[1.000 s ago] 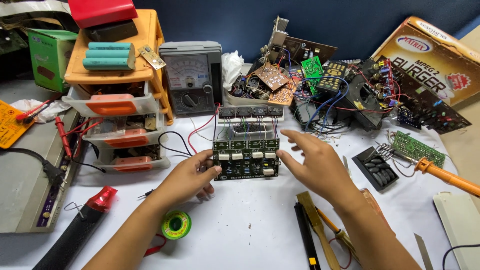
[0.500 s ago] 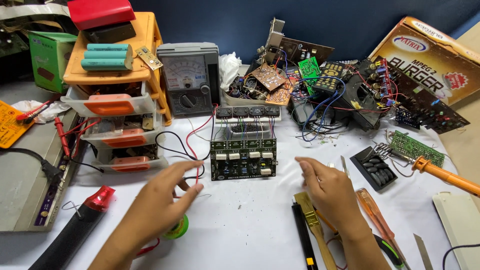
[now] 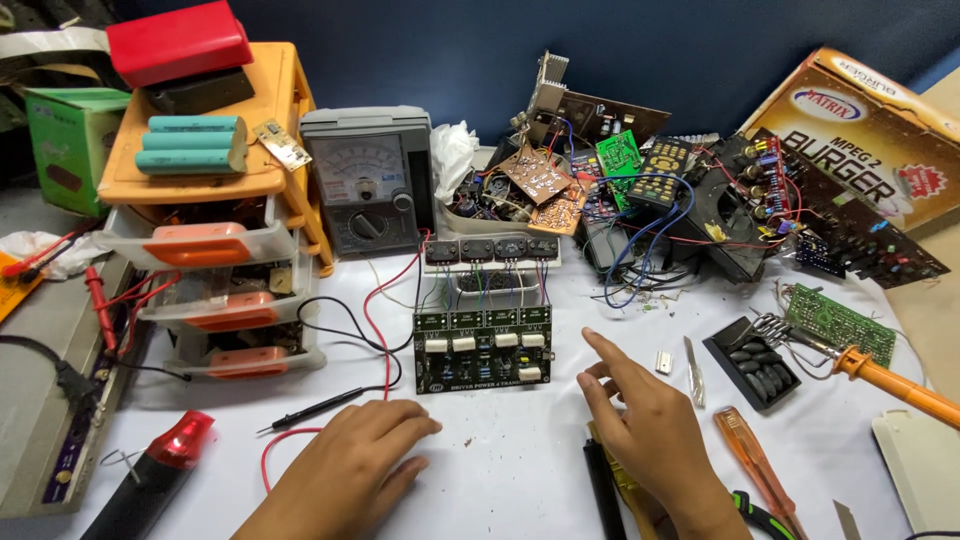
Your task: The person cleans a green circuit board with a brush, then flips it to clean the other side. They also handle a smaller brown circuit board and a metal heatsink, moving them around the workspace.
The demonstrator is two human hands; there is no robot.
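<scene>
Fingers [image 3: 400, 440] of the left hand [image 3: 345, 470] are laid flat and loosely spread on the white desk [image 3: 500, 470], nothing held, just below the dark green circuit board [image 3: 483, 350], while the right hand [image 3: 650, 435] is half curled and empty, its index finger stretched toward the board's right edge without touching it. The board is seen lying flat at mid-desk, wired to a row of black transistors [image 3: 492, 250] behind it. No tool is in hand: the orange screwdriver [image 3: 750, 455] and soldering iron [image 3: 890, 385] lie unused to the right, so work on the board is judged paused.
</scene>
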